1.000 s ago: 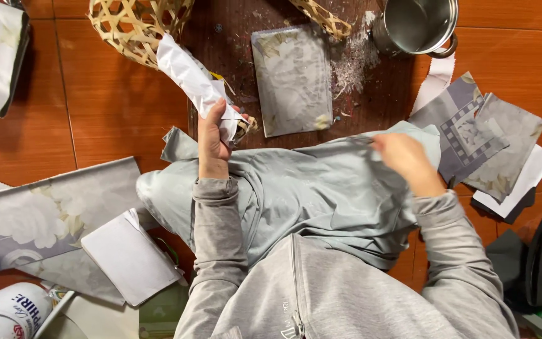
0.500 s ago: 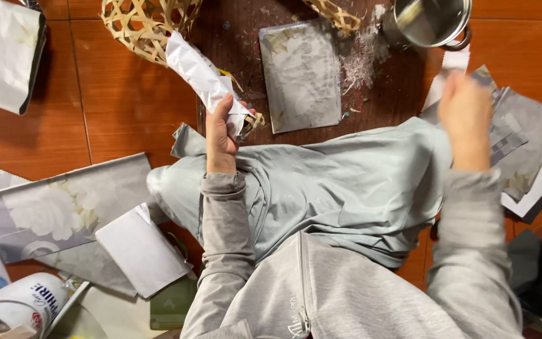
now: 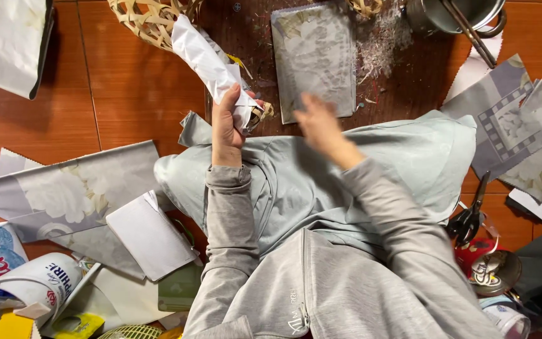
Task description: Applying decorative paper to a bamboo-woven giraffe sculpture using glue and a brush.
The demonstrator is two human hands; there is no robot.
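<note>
White rolled paper (image 3: pixel 211 63) sits clamped in the left hand (image 3: pixel 228 122), its grip closed around the lower end, raised for working; the blurred right hand (image 3: pixel 318 122) hovers alongside, fingers loosely spread, empty.

reddish tile floor (image 3: pixel 127 94) fills the view, with a dark wooden board (image 3: pixel 409 81) at the top. grey patterned sheets (image 3: pixel 76 194) lie scattered left and right; a metal pot (image 3: pixel 453 16) sits at the top right, scissors (image 3: pixel 468 220) at the right.
</note>
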